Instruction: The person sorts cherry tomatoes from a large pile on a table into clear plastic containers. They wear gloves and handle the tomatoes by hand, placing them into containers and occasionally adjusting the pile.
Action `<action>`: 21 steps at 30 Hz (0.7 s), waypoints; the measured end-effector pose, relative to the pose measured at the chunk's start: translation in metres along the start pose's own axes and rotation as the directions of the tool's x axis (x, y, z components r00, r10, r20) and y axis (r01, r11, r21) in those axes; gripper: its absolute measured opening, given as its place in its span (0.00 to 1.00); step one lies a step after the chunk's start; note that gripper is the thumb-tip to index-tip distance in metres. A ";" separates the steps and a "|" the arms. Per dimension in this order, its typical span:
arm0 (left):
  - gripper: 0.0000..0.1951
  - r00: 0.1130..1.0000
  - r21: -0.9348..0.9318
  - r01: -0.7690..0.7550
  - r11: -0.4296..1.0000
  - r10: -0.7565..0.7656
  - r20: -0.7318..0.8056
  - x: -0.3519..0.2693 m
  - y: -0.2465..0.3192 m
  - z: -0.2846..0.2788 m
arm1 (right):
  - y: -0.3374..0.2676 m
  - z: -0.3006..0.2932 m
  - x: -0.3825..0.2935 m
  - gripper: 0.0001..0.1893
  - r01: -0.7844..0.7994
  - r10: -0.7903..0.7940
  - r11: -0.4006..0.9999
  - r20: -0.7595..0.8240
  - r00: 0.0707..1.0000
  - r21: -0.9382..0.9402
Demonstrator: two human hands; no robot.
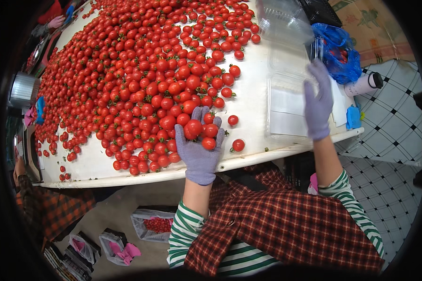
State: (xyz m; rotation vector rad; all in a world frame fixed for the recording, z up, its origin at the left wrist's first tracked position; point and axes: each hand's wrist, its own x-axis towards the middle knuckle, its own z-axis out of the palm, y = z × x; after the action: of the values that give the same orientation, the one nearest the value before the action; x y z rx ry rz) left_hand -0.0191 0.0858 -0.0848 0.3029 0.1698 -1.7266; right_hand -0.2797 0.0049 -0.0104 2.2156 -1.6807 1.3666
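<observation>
A large heap of cherry tomatoes [133,80] covers much of the white table [249,98]. My left hand [201,151], in a lilac knit glove, is palm up at the heap's near edge, its fingers curled around several tomatoes [193,128]. On the right, my right hand [318,102], gloved alike and slightly blurred, is raised with fingers extended and holds nothing that shows. It is beside an open clear plastic clamshell box [286,119] with a white liner in its bottom. More clear plastic boxes [285,17] lie behind it. Two loose tomatoes [238,145] lie right of my left hand.
A blue plastic bag [341,52], a pink bottle [362,85] and white sheets [339,105] are at the right. Co-workers' hands [56,21] show at top left, and a co-worker in plaid [59,207] stands left. Lined crates [154,224] are on the floor.
</observation>
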 end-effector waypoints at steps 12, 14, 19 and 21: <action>0.32 0.989 0.010 0.056 0.998 -0.057 0.136 -0.006 -0.006 0.011 | 0.168 -0.006 -0.018 0.22 -0.740 0.578 0.410 0.476 0.663 0.534; 0.31 0.990 0.021 0.060 0.998 -0.062 0.126 -0.011 -0.007 0.019 | 0.146 -0.001 -0.005 0.19 -0.771 0.525 0.400 0.566 0.635 0.495; 0.31 0.988 0.021 0.132 0.991 -0.133 0.076 -0.003 -0.024 0.048 | 0.143 0.013 0.013 0.17 -0.609 0.396 0.635 0.476 0.785 0.475; 0.31 0.983 0.049 0.163 0.985 -0.167 0.075 0.003 -0.032 0.061 | 0.129 0.016 0.021 0.16 -0.652 0.434 0.538 0.488 0.758 0.534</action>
State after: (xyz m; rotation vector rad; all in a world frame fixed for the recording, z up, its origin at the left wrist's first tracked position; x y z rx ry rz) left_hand -0.0575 0.0714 -0.0295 0.2570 0.1029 -1.9055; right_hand -0.3719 -0.0721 -0.0643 2.4095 -2.4772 2.2074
